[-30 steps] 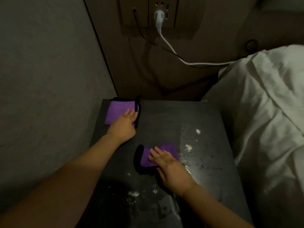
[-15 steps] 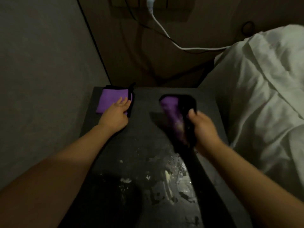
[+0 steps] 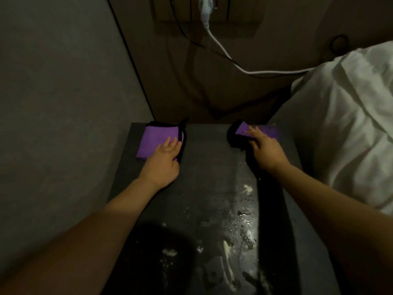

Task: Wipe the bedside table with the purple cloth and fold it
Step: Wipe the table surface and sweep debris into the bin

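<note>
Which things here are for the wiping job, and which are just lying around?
For the job:
- bedside table, with white crumbs and wet smears
- purple cloth under the right hand, at the far right corner
- folded purple cloth under the left hand, at the far left corner

Just lying around:
- white plug and cable
- white bedding

no readable text, no labels, no brands, no numbers anywhere in view
</note>
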`<action>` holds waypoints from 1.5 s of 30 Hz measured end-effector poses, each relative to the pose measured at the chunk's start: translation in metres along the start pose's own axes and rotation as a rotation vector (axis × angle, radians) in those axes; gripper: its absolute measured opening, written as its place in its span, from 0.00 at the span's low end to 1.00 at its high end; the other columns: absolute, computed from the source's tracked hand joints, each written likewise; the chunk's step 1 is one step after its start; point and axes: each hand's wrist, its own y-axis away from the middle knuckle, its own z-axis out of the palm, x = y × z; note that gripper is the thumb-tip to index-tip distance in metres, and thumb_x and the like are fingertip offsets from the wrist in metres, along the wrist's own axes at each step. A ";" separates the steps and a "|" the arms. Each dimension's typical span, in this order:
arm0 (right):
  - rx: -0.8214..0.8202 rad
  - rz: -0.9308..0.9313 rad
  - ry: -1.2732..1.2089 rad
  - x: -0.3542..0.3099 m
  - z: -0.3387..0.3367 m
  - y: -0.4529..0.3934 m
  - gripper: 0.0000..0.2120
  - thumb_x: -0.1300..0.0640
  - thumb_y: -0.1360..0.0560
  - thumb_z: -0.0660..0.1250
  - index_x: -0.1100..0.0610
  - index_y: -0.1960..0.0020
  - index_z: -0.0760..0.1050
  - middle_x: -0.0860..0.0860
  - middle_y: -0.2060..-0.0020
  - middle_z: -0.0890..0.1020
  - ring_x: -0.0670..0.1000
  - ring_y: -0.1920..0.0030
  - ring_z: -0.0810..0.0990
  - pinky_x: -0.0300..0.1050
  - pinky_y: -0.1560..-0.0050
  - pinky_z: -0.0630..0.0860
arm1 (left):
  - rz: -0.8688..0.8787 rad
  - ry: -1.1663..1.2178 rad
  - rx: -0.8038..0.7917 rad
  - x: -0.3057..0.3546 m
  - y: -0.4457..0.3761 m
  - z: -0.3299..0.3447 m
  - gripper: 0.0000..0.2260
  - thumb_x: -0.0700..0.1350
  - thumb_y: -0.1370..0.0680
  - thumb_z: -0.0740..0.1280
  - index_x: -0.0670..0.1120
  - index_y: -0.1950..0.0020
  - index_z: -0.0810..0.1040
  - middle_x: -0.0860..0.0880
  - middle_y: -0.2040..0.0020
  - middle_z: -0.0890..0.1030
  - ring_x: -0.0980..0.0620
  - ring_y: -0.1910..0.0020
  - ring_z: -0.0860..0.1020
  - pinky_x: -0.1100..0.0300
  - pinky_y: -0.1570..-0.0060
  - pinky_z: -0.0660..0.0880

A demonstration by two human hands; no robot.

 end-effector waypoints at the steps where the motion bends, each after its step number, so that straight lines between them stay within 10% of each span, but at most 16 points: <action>1: -0.010 -0.046 0.023 0.000 0.004 0.001 0.19 0.65 0.23 0.58 0.58 0.32 0.66 0.57 0.29 0.63 0.56 0.30 0.61 0.47 0.31 0.56 | 0.002 0.002 0.006 0.001 0.000 0.001 0.26 0.37 0.22 0.55 0.45 0.25 0.52 0.46 0.23 0.52 0.51 0.23 0.49 0.58 0.26 0.44; 26: -0.199 -0.195 -0.160 -0.017 0.046 0.164 0.26 0.60 0.31 0.51 0.58 0.34 0.68 0.56 0.35 0.72 0.52 0.33 0.66 0.46 0.30 0.54 | -0.020 0.022 -0.064 0.025 0.000 0.003 0.26 0.38 0.22 0.55 0.45 0.25 0.52 0.46 0.23 0.52 0.50 0.23 0.49 0.56 0.25 0.46; 28: -0.210 -0.242 -0.186 -0.017 0.047 0.175 0.25 0.62 0.31 0.52 0.59 0.35 0.70 0.54 0.36 0.73 0.47 0.33 0.65 0.34 0.31 0.53 | -0.019 0.017 -0.072 0.025 0.001 0.004 0.26 0.39 0.22 0.55 0.45 0.25 0.51 0.46 0.23 0.52 0.50 0.23 0.48 0.56 0.25 0.46; 32: -0.176 -0.044 -0.476 -0.021 0.024 0.164 0.18 0.64 0.29 0.57 0.48 0.48 0.78 0.35 0.47 0.78 0.28 0.45 0.70 0.21 0.44 0.62 | -0.033 0.035 -0.058 0.027 0.002 0.004 0.26 0.39 0.22 0.56 0.45 0.25 0.52 0.47 0.23 0.52 0.51 0.23 0.48 0.55 0.24 0.46; 38: 0.121 0.368 -1.032 -0.012 -0.036 0.088 0.13 0.63 0.22 0.56 0.56 0.61 0.75 0.45 0.73 0.80 0.45 0.68 0.76 0.38 0.65 0.72 | -0.022 0.042 -0.034 0.029 -0.001 0.004 0.26 0.38 0.22 0.56 0.45 0.25 0.52 0.47 0.23 0.52 0.51 0.23 0.49 0.58 0.26 0.45; 45: 0.331 0.103 -0.368 0.009 -0.080 0.003 0.12 0.65 0.22 0.55 0.61 0.43 0.74 0.54 0.55 0.78 0.49 0.57 0.75 0.35 0.59 0.68 | -0.014 0.056 -0.028 0.028 0.001 0.005 0.26 0.39 0.22 0.56 0.46 0.25 0.52 0.48 0.23 0.52 0.52 0.24 0.48 0.58 0.26 0.44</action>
